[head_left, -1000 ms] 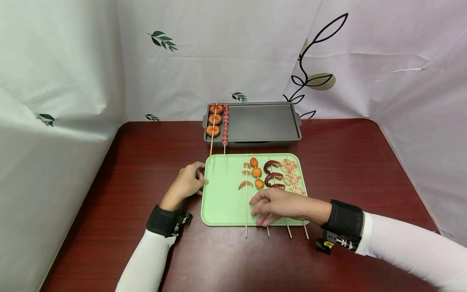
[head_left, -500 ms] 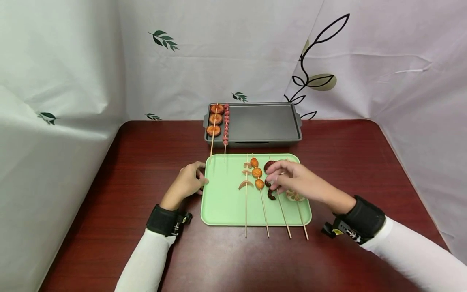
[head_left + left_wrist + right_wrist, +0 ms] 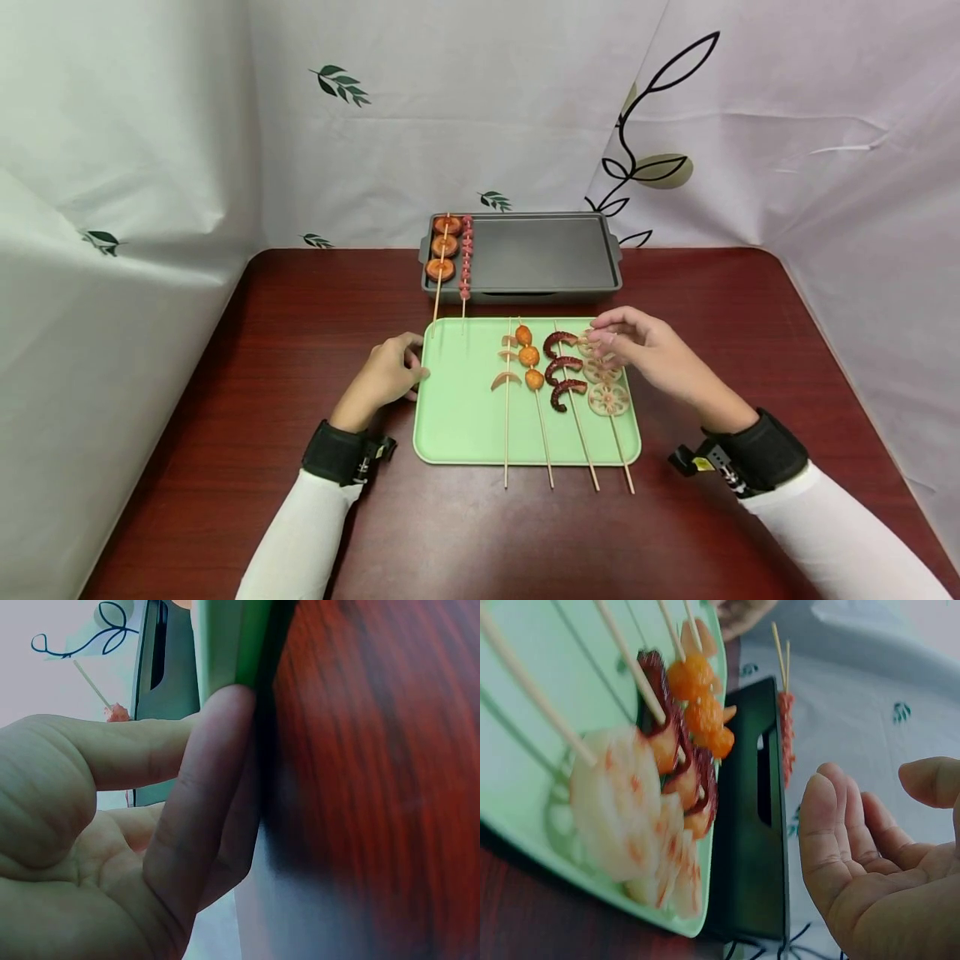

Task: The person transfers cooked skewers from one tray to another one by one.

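Now my right hand (image 3: 645,354) hovers with loose, empty fingers above the far right corner of the green tray (image 3: 457,417), just over the lotus-root skewer (image 3: 606,385). A second ago it lay low across the skewer handles at the tray's near edge; half a second ago it was over the curled sausage skewer (image 3: 564,379), which has since shifted, its pieces now lined along the stick. My reading is that the hand has been straightening the row rather than lifting anything, and no skewer has left the tray in that time.

My left hand (image 3: 386,375) has not moved: its curled fingers (image 3: 199,802) press against the tray's left edge, steadying it on the tabletop (image 3: 300,333).

All four skewers on the tray's right half lie parallel, long axes running from near edge to far edge, bare handles overhanging the near rim toward me and food ends pointing at the grey griddle pan (image 3: 540,254) by the tabletop's far edge. Two loaded skewers (image 3: 450,258) already rest at the pan's left end, aligned the same way.
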Demonstrator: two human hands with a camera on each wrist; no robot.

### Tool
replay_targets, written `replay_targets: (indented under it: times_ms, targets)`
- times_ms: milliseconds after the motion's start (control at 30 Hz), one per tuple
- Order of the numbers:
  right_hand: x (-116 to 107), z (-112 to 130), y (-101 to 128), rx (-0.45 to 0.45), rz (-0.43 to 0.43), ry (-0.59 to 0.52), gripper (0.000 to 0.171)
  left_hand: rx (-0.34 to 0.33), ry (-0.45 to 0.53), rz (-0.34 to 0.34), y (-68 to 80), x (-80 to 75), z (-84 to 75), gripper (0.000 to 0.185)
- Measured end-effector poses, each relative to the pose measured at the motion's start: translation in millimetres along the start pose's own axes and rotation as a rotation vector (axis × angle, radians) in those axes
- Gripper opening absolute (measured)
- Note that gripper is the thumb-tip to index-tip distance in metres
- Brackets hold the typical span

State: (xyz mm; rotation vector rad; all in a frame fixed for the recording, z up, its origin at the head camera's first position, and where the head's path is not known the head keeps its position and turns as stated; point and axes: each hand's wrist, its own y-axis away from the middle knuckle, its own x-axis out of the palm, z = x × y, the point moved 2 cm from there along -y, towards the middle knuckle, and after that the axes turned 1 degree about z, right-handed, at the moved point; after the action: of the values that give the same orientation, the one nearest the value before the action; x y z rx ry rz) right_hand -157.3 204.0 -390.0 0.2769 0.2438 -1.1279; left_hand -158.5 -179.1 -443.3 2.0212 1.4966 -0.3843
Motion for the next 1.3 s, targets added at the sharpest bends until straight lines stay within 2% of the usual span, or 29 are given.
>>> replay_targets:
  times_ms: [100,200,367,433,733,933,1300]
  targets:
    - [-3.8,-6.0,2.7,0.010,-0.033,0.016,0.040,0.002,0.000,0.002,0.0,-0.3,-0.3,0.055]
    - [-7.2,-12.8,6.1,0.031,-0.066,0.080,0.040,0.000,0.007,0.001,-0.2,-0.1,-0.1,0.055]
    - [-18.2,-29.8,12.7,0.131,-0.101,0.216,0.035,0.001,0.006,-0.003,-0.6,0.6,0.4,0.054]
    - [-22.4,-37.6,14.2,0.165,-0.088,0.233,0.033,0.002,0.007,-0.003,-0.5,0.6,0.0,0.054]
    - [-22.8,-64.2,16.0,0.289,0.052,0.148,0.032,-0.003,0.018,-0.001,-0.2,0.9,-0.2,0.055]
    - [-16.1,-67.9,19.0,0.300,0.063,0.141,0.033,0.000,0.014,0.002,0.7,0.5,-0.2,0.055]
    - [-8.8,-63.5,21.2,0.303,-0.028,0.273,0.027,-0.010,-0.001,-0.003,2.0,2.3,-0.7,0.055]
